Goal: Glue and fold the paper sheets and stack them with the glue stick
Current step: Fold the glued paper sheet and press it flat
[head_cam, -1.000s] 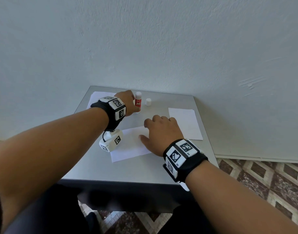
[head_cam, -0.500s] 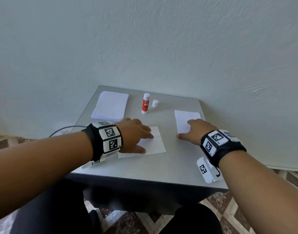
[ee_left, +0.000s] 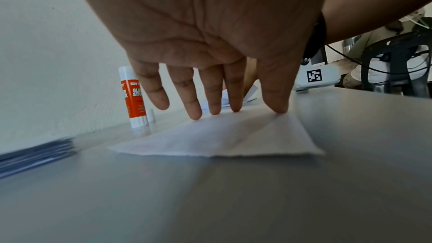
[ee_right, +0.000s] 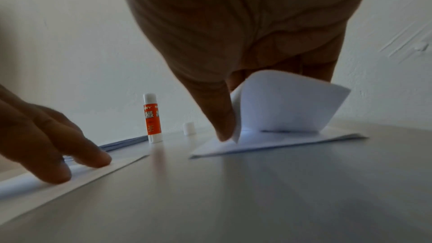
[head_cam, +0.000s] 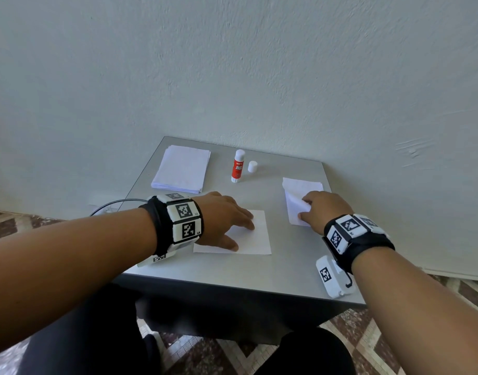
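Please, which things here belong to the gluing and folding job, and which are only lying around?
Job:
- glue stick
- cap
- stack
- near sheet, under left hand
- right sheets, top one lifted by right hand

Lying about:
- cable
- chair

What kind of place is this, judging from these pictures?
Probably a plain indoor room used as a simple work spot: a small grey table against a bare white wall, a patterned tile floor, and a dark chair in the background.
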